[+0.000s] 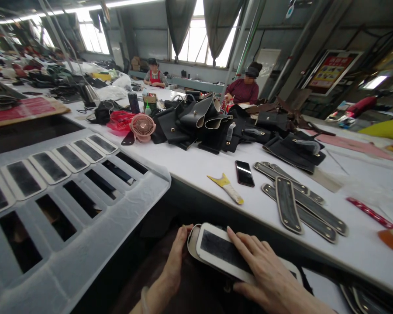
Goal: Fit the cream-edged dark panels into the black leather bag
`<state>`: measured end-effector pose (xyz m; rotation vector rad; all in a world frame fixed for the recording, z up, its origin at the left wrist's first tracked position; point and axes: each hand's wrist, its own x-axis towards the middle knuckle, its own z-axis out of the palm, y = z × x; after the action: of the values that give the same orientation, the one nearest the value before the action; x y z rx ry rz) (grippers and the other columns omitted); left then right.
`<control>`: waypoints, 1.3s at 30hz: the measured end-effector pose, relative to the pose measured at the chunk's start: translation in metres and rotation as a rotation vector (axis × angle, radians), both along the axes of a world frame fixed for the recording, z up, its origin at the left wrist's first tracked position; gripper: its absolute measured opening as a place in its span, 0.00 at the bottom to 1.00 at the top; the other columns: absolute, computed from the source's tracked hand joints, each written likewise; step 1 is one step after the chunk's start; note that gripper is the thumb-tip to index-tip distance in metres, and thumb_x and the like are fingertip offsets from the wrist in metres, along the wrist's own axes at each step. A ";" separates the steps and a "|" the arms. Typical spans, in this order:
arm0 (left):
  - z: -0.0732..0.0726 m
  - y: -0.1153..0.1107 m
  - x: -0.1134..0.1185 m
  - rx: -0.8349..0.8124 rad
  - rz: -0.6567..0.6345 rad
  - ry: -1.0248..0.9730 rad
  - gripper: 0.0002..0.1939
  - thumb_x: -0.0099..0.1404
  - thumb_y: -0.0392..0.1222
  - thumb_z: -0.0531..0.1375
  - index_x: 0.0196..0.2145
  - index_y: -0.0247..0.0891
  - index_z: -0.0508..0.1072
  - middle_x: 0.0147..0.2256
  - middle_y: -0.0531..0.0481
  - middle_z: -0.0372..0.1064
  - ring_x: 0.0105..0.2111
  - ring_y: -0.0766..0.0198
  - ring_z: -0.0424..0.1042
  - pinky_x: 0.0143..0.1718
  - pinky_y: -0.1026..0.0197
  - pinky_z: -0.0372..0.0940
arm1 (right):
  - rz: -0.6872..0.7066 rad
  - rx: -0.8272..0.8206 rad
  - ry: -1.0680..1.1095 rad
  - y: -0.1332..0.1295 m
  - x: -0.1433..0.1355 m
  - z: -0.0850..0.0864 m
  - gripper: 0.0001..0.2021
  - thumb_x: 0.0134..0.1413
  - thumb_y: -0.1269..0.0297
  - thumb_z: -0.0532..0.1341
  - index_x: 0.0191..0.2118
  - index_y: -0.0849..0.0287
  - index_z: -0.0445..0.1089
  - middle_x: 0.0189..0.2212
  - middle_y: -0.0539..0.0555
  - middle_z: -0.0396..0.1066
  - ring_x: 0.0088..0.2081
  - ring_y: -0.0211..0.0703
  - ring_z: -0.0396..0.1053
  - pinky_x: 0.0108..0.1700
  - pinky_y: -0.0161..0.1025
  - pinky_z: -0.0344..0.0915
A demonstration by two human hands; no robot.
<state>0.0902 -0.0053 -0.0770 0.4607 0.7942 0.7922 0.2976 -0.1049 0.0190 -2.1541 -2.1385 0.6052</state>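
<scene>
A pale rounded panel [222,249] with a dark rectangle in its middle lies in front of my body, over a second pale piece [192,242] that shows at its left end. My left hand [175,253] presses its fingertips against that left end. Across the panel's top lies my right hand [260,266], fingers over the face and thumb along the near edge, gripping it. What is beneath the panel is mostly hidden in shadow.
Similar panels [65,158] line the slotted white sheet at left. On the table are a yellow-and-white tool [225,187], a phone [245,173], dark riveted straps [288,205], a pink fan [143,128] and black leather pieces [196,120]. Two people [245,89] sit beyond.
</scene>
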 end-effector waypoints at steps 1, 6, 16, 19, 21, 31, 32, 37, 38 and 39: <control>-0.001 -0.001 0.003 -0.032 0.018 -0.034 0.23 0.61 0.61 0.63 0.43 0.39 0.74 0.42 0.48 0.73 0.42 0.55 0.69 0.42 0.60 0.61 | 0.004 -0.012 -0.001 0.000 0.000 -0.001 0.49 0.49 0.64 0.64 0.70 0.45 0.33 0.65 0.55 0.53 0.61 0.56 0.55 0.62 0.59 0.54; -0.009 -0.003 0.018 -0.079 0.083 -0.169 0.21 0.64 0.60 0.61 0.41 0.38 0.74 0.38 0.50 0.73 0.41 0.57 0.70 0.43 0.60 0.61 | 0.044 0.043 -0.060 0.001 0.003 -0.018 0.47 0.52 0.59 0.65 0.70 0.48 0.35 0.68 0.53 0.47 0.64 0.54 0.51 0.62 0.54 0.56; -0.010 0.000 0.029 -0.248 0.027 -0.301 0.24 0.61 0.58 0.64 0.45 0.35 0.75 0.40 0.44 0.75 0.44 0.49 0.72 0.51 0.54 0.61 | 0.156 0.190 -0.191 0.008 0.006 -0.039 0.35 0.65 0.50 0.54 0.70 0.45 0.34 0.68 0.50 0.40 0.64 0.58 0.54 0.55 0.57 0.65; -0.007 -0.001 0.027 -0.349 0.012 -0.257 0.25 0.63 0.59 0.61 0.49 0.36 0.74 0.40 0.43 0.76 0.44 0.47 0.73 0.52 0.51 0.61 | 0.145 0.156 -0.218 0.011 0.002 -0.040 0.32 0.67 0.55 0.51 0.69 0.43 0.33 0.67 0.46 0.40 0.65 0.55 0.52 0.56 0.58 0.64; -0.004 0.000 0.027 -0.346 0.041 -0.227 0.24 0.66 0.57 0.59 0.51 0.36 0.73 0.41 0.44 0.76 0.44 0.49 0.73 0.52 0.51 0.62 | 0.167 0.168 -0.242 0.010 0.001 -0.042 0.32 0.67 0.56 0.51 0.69 0.42 0.31 0.67 0.45 0.40 0.65 0.55 0.52 0.55 0.58 0.66; -0.004 0.002 0.032 -0.361 0.087 -0.193 0.23 0.66 0.54 0.60 0.51 0.33 0.72 0.42 0.43 0.76 0.43 0.51 0.74 0.50 0.53 0.64 | 0.290 0.405 -0.331 0.003 0.005 -0.047 0.39 0.62 0.62 0.55 0.70 0.50 0.29 0.65 0.47 0.47 0.63 0.56 0.55 0.47 0.51 0.69; -0.003 0.002 0.032 -0.365 0.095 -0.183 0.24 0.67 0.54 0.59 0.51 0.33 0.71 0.42 0.42 0.75 0.43 0.51 0.74 0.50 0.53 0.64 | 0.291 0.397 -0.319 0.003 0.005 -0.047 0.39 0.61 0.63 0.56 0.70 0.49 0.32 0.65 0.47 0.47 0.63 0.58 0.54 0.47 0.51 0.69; 0.002 0.003 0.033 -0.351 0.106 -0.142 0.24 0.66 0.53 0.60 0.52 0.33 0.71 0.44 0.42 0.75 0.43 0.50 0.74 0.50 0.51 0.64 | 0.269 0.317 -0.211 0.012 0.004 -0.036 0.28 0.61 0.61 0.56 0.66 0.48 0.55 0.65 0.47 0.50 0.66 0.60 0.49 0.54 0.55 0.63; 0.001 0.003 0.034 -0.348 0.109 -0.154 0.23 0.66 0.53 0.60 0.51 0.32 0.72 0.44 0.42 0.75 0.43 0.50 0.74 0.50 0.52 0.64 | 0.247 0.302 -0.180 0.017 0.002 -0.032 0.25 0.63 0.60 0.56 0.64 0.48 0.58 0.65 0.47 0.51 0.65 0.59 0.50 0.56 0.56 0.61; 0.000 0.004 0.034 -0.344 0.117 -0.167 0.22 0.67 0.52 0.60 0.51 0.32 0.72 0.44 0.42 0.75 0.44 0.50 0.73 0.51 0.53 0.64 | 0.225 0.288 -0.144 0.022 -0.001 -0.028 0.23 0.64 0.58 0.54 0.63 0.48 0.60 0.65 0.47 0.53 0.65 0.57 0.51 0.57 0.56 0.59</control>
<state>0.1244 -0.0014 -0.0774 0.0405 0.7867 0.7722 0.2965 -0.0828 -0.0094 -1.8742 -2.3883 0.1387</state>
